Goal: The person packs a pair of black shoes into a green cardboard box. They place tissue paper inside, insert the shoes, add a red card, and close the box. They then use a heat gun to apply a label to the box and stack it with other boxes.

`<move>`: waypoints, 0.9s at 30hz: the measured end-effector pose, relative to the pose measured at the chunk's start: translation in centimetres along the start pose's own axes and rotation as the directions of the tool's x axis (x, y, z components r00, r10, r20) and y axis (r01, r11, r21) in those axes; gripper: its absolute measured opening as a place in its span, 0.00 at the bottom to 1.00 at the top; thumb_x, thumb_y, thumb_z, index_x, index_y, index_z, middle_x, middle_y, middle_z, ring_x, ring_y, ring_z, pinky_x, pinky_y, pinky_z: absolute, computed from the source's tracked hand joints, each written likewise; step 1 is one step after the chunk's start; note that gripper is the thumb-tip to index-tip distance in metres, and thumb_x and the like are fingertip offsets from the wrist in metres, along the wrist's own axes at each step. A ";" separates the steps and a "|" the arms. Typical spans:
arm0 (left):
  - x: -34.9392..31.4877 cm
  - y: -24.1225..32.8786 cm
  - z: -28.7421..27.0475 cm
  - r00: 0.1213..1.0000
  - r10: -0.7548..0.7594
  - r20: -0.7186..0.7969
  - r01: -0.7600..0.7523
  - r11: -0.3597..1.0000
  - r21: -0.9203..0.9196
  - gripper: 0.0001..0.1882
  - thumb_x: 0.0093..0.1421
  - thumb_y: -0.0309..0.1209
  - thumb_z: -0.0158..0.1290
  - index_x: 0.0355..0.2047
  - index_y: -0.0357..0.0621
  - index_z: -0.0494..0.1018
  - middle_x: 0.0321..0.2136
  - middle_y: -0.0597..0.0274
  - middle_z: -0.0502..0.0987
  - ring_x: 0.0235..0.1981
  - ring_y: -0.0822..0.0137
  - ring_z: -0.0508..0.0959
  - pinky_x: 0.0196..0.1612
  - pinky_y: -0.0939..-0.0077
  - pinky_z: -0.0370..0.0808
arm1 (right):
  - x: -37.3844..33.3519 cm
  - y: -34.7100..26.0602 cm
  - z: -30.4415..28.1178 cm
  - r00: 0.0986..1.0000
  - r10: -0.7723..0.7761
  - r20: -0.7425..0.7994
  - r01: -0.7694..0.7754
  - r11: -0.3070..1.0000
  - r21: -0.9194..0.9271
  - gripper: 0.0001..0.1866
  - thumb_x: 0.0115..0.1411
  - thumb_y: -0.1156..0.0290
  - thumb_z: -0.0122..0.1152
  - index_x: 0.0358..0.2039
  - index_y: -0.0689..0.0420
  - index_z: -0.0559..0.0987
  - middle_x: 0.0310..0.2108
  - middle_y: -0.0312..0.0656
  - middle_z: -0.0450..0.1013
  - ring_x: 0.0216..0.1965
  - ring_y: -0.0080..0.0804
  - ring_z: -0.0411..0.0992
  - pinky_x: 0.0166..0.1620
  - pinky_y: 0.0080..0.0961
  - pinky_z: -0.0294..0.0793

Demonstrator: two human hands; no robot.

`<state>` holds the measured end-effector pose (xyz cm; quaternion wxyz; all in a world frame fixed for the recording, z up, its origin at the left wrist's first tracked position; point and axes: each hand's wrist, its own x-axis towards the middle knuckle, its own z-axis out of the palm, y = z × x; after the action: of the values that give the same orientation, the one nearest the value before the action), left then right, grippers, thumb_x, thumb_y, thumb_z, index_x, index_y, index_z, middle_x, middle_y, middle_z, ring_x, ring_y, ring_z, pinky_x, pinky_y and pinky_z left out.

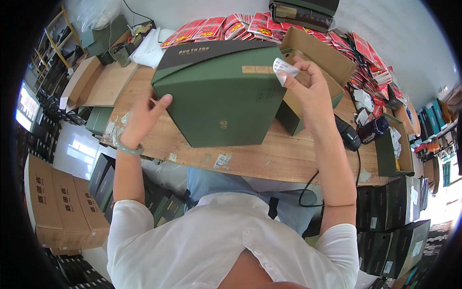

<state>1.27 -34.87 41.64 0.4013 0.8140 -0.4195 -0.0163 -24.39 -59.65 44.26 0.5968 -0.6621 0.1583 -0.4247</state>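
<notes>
A closed green shoebox (pixel 226 103) with a darker lid is tilted up over the wooden table (pixel 250 164), one long side facing me. My left hand (pixel 148 113) grips its left edge, thumb on the near face and the other fingers mostly hidden behind. At the upper right corner, my right hand (pixel 308 79) pinches a curled white sticker (pixel 285 70) between thumb and fingers. The sticker's left end meets the box side, beside a tan strip (pixel 257 70) along the lid edge. Whether the sticker adheres there, I cannot tell.
Behind the shoebox stands an open box (pixel 320 62) with a brown inside. Red printed packets (pixel 207 29) pile along the back. A black hair-dryer-like tool (pixel 347 134) with a cable lies at right, near an open green box (pixel 394 149). Brown cartons (pixel 62 202) stand at lower left.
</notes>
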 end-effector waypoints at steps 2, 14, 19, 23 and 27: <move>0.5 1.7 -0.7 0.978 0.137 -0.156 -0.138 0.990 0.006 0.26 0.63 0.44 0.56 0.53 0.39 0.69 0.36 0.59 0.74 0.36 0.69 0.73 0.43 0.74 0.71 | 0.9 0.0 -0.5 0.978 -0.198 -0.071 0.169 0.941 -0.294 0.22 0.52 0.65 0.74 0.39 0.59 0.70 0.45 0.42 0.72 0.40 0.24 0.70 0.44 0.23 0.70; 5.4 10.7 3.3 0.673 0.733 0.100 -0.732 0.679 -0.056 0.19 0.61 0.33 0.55 0.53 0.44 0.71 0.46 0.54 0.72 0.49 0.55 0.72 0.53 0.67 0.69 | 2.2 -2.2 2.2 0.995 -0.056 0.081 0.092 0.822 -0.562 0.23 0.49 0.67 0.72 0.40 0.59 0.70 0.39 0.45 0.67 0.39 0.36 0.69 0.43 0.32 0.71; 4.2 10.8 3.6 0.645 0.753 0.132 -0.749 0.657 -0.087 0.19 0.60 0.32 0.55 0.52 0.48 0.73 0.46 0.55 0.70 0.47 0.56 0.72 0.52 0.67 0.69 | 1.5 -2.0 2.3 0.986 -0.131 0.106 0.169 0.740 -0.651 0.23 0.49 0.67 0.72 0.41 0.57 0.69 0.41 0.46 0.66 0.42 0.43 0.70 0.45 0.35 0.72; 4.2 10.8 3.9 0.642 0.751 0.155 -0.757 0.652 -0.028 0.20 0.59 0.33 0.57 0.53 0.54 0.73 0.47 0.55 0.69 0.45 0.56 0.72 0.50 0.66 0.69 | 1.2 -2.2 2.5 0.990 -0.115 0.083 0.140 0.719 -0.681 0.23 0.49 0.66 0.72 0.41 0.57 0.69 0.42 0.47 0.66 0.43 0.45 0.70 0.45 0.36 0.72; 4.1 10.8 4.2 0.611 0.774 0.166 -0.791 0.605 0.090 0.21 0.57 0.34 0.59 0.53 0.57 0.73 0.46 0.55 0.70 0.43 0.56 0.72 0.49 0.64 0.69 | 1.1 -2.2 2.7 0.984 -0.159 0.085 0.171 0.675 -0.717 0.23 0.49 0.64 0.72 0.41 0.57 0.70 0.41 0.45 0.67 0.38 0.39 0.70 0.42 0.32 0.72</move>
<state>-4.86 -43.92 47.23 0.2801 0.5745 -0.7547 0.1484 -22.37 -58.12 46.85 0.2491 -0.8580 0.2472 -0.3750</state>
